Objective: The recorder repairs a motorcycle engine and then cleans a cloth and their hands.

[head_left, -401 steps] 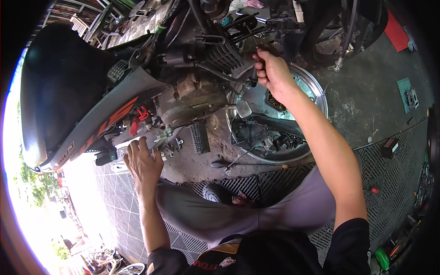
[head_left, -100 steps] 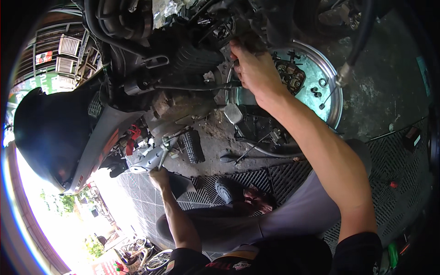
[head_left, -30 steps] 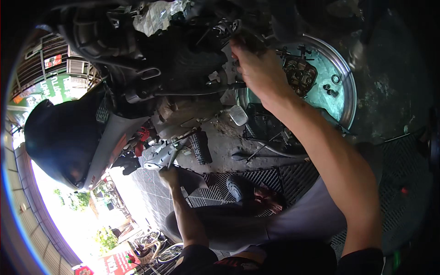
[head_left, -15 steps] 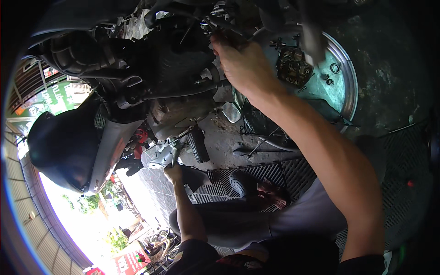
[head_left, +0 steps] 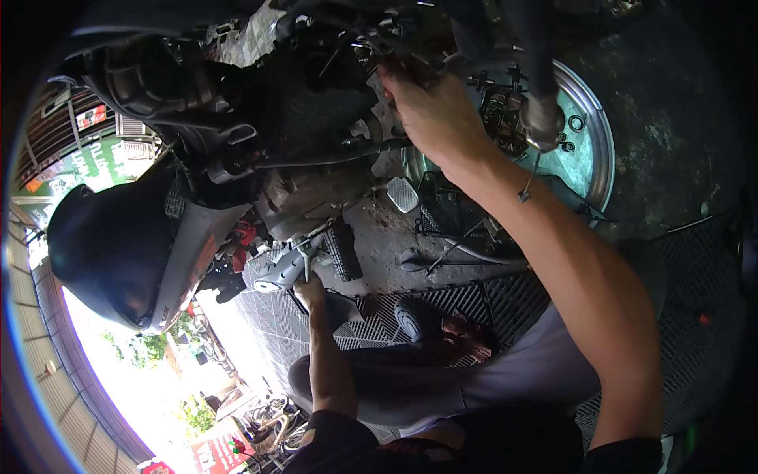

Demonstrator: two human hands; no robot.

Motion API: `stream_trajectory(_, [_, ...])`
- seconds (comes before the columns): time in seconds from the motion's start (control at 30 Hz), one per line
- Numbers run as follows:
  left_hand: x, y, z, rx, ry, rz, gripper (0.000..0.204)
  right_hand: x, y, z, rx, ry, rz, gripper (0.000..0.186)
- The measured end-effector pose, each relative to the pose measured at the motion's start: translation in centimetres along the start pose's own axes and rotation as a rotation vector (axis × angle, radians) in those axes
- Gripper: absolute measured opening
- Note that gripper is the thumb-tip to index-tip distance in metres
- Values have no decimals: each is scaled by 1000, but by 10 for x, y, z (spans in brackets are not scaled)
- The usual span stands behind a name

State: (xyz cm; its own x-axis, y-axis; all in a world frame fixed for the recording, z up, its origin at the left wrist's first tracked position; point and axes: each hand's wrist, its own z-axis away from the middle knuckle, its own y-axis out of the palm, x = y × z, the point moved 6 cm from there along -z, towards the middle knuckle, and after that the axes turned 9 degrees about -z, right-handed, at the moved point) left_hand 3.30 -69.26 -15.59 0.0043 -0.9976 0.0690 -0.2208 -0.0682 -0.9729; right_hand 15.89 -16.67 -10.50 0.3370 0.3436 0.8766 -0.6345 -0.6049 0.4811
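Note:
A partly stripped motorcycle with a dark engine area (head_left: 300, 110) fills the upper left. My right hand (head_left: 438, 114) reaches up to its underside, fingers curled in among metal parts; what they grip is hidden. Lower down, my left hand (head_left: 309, 294) is closed round the lower end of a silver wrench-like tool (head_left: 306, 262), whose upper end meets the motorcycle beside a black ribbed footrest (head_left: 343, 251). Right of my right forearm, a round metal pan (head_left: 606, 150) holds a dark, oily engine part (head_left: 503, 118) and several small rings.
Above the pan hangs a dark sleeve-like shape with a pale rounded end (head_left: 542, 122) and a thin rod; I cannot tell what it is. A dark shoe (head_left: 416, 318) and reddish cloth (head_left: 472, 336) are on black floor mats (head_left: 517, 304). A black body panel (head_left: 110, 261) juts out left.
The pale-ended shape above the pan has come lower, and its thin rod now shows. My right hand has shifted slightly right, and my left hand slightly right too. The view has moved a little.

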Motion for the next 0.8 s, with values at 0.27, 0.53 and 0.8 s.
stream_trajectory(0.27, [24, -42, -10, 141, -198, -234, 39, -3, 1, 1, -101, 129, -78, 25])
stream_trajectory(0.53, [9, -103, -14, -30, -38, -280, 24, 4, 12, 5, -77, 196, -235, 20])
stream_trajectory(0.8, [14, -102, -16, -51, -10, -186, 24, 3, 9, 6, -109, 203, -97, 31])
